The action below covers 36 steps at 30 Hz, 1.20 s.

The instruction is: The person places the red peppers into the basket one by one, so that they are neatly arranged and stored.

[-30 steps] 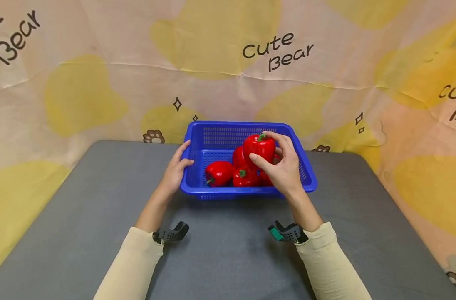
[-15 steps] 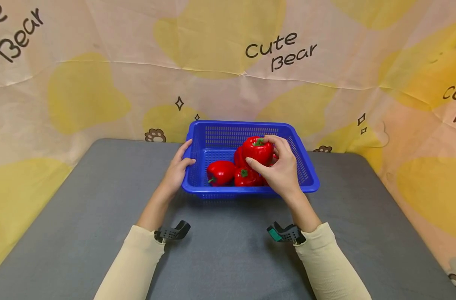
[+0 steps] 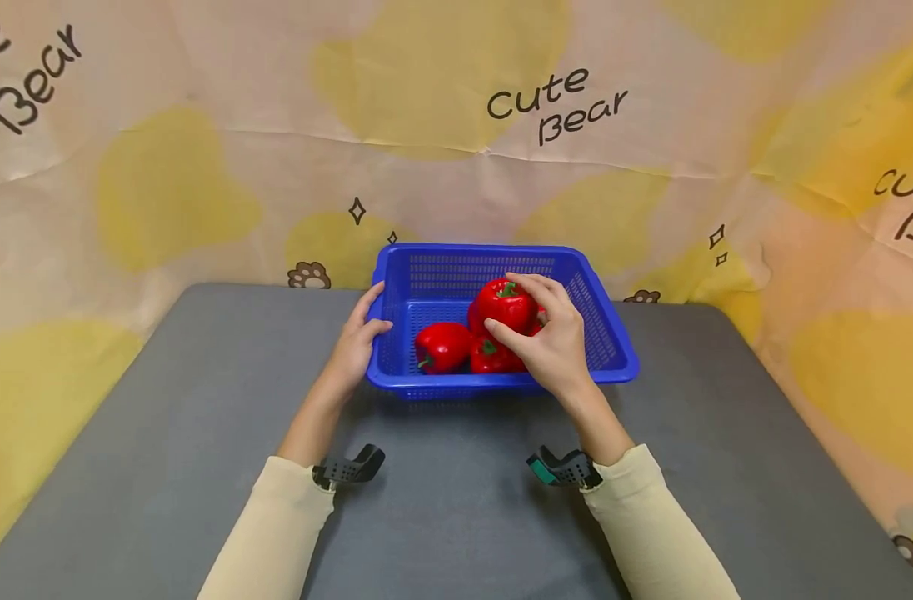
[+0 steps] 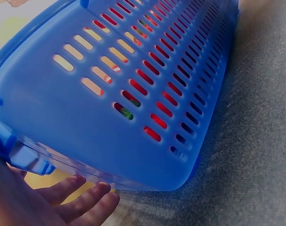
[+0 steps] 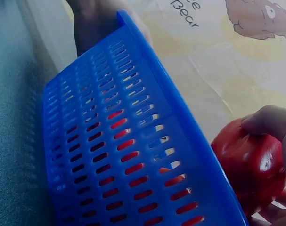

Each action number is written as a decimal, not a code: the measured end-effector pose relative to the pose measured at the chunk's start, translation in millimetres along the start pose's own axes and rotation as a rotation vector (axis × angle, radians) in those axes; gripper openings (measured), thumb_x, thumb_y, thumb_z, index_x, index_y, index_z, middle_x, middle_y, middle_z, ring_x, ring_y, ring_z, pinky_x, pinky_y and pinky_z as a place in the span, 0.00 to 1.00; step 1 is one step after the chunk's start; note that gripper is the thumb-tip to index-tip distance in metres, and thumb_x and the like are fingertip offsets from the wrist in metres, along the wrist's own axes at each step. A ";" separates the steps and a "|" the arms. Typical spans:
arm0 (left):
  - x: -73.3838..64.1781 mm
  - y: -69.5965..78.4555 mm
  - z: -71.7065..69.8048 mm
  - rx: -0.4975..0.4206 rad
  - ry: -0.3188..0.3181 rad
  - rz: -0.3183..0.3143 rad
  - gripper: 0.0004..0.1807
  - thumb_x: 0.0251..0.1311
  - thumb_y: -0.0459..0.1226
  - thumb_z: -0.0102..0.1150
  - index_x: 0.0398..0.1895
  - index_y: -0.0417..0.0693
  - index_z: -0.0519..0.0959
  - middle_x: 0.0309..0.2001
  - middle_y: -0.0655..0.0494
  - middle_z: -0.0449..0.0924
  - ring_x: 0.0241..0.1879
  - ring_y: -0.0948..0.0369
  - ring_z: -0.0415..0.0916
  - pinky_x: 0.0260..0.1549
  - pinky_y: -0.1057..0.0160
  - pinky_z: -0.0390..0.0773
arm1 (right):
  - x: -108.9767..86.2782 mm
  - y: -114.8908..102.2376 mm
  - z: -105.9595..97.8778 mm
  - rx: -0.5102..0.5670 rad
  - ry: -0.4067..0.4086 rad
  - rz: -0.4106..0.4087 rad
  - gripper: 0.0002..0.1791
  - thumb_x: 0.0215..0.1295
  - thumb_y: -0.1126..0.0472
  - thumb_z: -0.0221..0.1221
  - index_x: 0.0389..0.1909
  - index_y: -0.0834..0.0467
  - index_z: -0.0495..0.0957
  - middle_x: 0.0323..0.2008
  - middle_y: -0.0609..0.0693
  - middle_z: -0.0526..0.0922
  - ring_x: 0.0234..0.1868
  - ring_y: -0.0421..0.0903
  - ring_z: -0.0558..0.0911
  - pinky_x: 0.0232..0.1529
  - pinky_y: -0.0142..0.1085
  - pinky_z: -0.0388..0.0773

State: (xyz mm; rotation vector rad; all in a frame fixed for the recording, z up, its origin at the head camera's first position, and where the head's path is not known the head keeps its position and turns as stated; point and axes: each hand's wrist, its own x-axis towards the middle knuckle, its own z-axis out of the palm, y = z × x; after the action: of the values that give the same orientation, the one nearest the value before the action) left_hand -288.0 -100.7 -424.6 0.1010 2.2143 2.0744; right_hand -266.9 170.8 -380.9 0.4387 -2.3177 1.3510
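Observation:
A blue plastic basket (image 3: 426,382) with slotted walls holds several red bell peppers. My left hand (image 3: 354,348) grips its left rim, thumb over the inner edge and fingers outside, as the left wrist view also shows. Between the thumb and fingers of my right hand (image 3: 560,343) is a red bell pepper (image 3: 504,306) with a green stem, above the others at the basket's middle right. One pepper (image 3: 441,347) lies on its side at the left; another pepper (image 3: 492,356) sits by the front wall. My right hand partly hides the peppers behind it.
The basket stands on a grey cloth-covered table (image 3: 441,500), close to its back edge. Behind it hangs a yellow and pink patterned cloth (image 3: 426,100) with printed lettering. Both wrists wear black camera mounts (image 3: 351,465).
My right hand has moved a little left and down with the bell pepper, whose stem now tilts more toward the camera. The left hand has stayed on the basket's rim.

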 end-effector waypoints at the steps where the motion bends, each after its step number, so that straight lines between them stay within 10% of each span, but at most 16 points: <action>1: -0.5 -1.2 -0.2 -0.002 0.008 -0.004 0.36 0.73 0.35 0.38 0.82 0.62 0.48 0.81 0.44 0.49 0.72 0.38 0.63 0.68 0.37 0.68 | 1.1 -0.3 1.5 0.002 0.002 -0.001 0.32 0.55 0.56 0.73 0.63 0.50 0.79 0.64 0.55 0.74 0.62 0.53 0.76 0.53 0.54 0.84; 20: 0.1 -4.5 2.8 -0.021 0.008 0.015 0.36 0.72 0.35 0.39 0.82 0.60 0.49 0.81 0.44 0.49 0.74 0.38 0.61 0.69 0.37 0.67 | 40.8 -34.4 27.7 -0.166 -0.049 -0.078 0.27 0.54 0.56 0.73 0.53 0.56 0.74 0.56 0.55 0.77 0.58 0.51 0.77 0.51 0.48 0.86; 36: -1.2 -3.0 -2.9 -0.009 -0.012 0.004 0.35 0.73 0.36 0.39 0.82 0.61 0.48 0.80 0.44 0.51 0.74 0.39 0.61 0.68 0.37 0.67 | 61.4 -26.3 73.1 -0.250 -0.269 0.078 0.27 0.55 0.51 0.74 0.46 0.56 0.69 0.46 0.53 0.82 0.46 0.49 0.82 0.46 0.41 0.85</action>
State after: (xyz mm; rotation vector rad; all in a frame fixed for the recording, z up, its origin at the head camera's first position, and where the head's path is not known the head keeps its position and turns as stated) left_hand -287.1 -103.9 -427.4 0.1170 2.1998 2.0804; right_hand -321.9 90.5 -362.6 0.4783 -2.7071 1.0691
